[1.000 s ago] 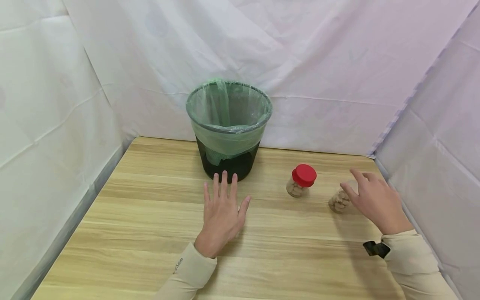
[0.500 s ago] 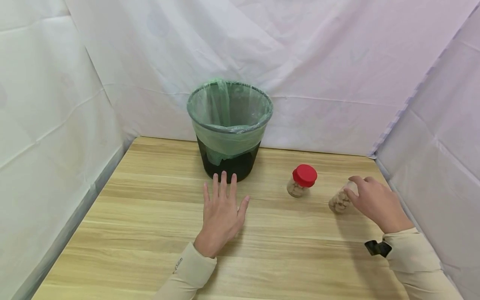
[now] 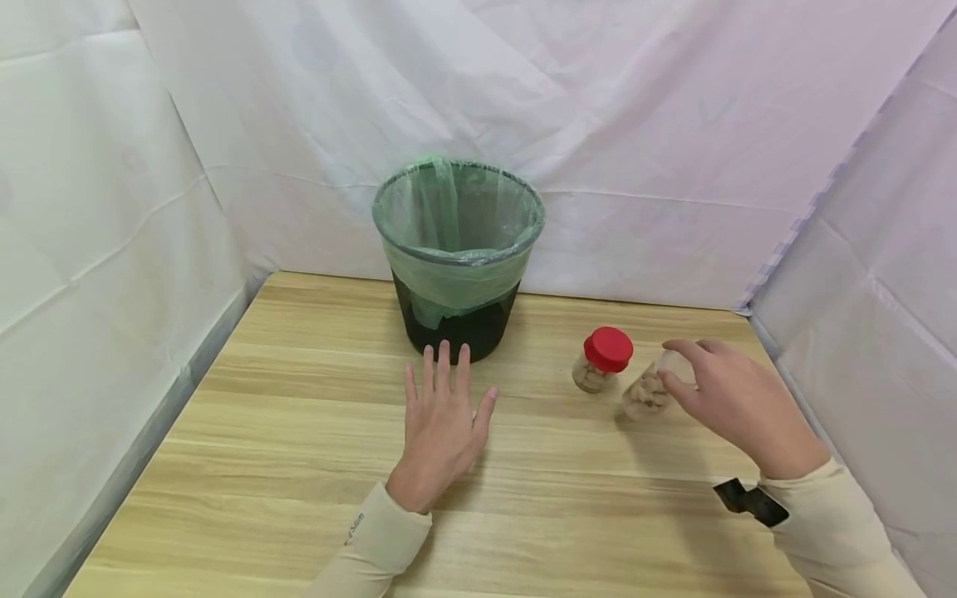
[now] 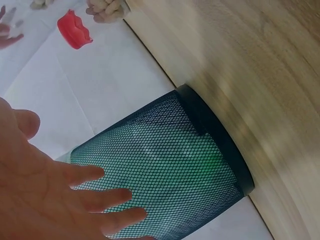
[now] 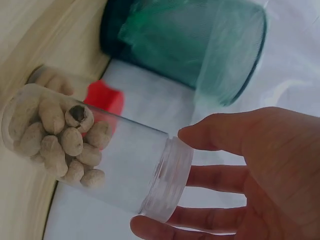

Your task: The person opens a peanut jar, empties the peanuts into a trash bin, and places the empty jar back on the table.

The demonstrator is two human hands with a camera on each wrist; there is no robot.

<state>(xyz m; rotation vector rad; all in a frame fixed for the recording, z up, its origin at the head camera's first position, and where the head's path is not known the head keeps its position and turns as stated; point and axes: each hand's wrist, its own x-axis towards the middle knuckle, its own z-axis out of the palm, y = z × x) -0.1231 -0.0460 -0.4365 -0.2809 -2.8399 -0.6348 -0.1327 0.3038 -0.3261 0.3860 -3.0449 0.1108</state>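
White sheeting walls you in from 9 through 12 to 3 o'clock, and the wood-grain tabletop spreads beneath your hands. Up at 12 o'clock stands the black mesh wastebasket, its green plastic liner folded over the rim. Now your left hand: palm low, fingers spread toward the basket's base, holding nothing; whether the fingertips touch the mesh, you can't tell from here. And over at 3 o'clock, your right hand has the action! Thumb and fingers pinch the translucent, lid-like top of the clear jar, which seems to lean, top toward 2 o'clock. Whether its base touches the wood is unclear. Just beside it, at its 10 o'clock, waits the smaller-looking jar under a red lid. Down in yours, unshelled peanuts pile at the base, one showing a dark hole. That looks bottom-heavy, so keep thumb and fingers opposed, pinch firmly without twisting the top, hold the lean small, and mind that red-lidded neighbour: a swinging base could well knock it.
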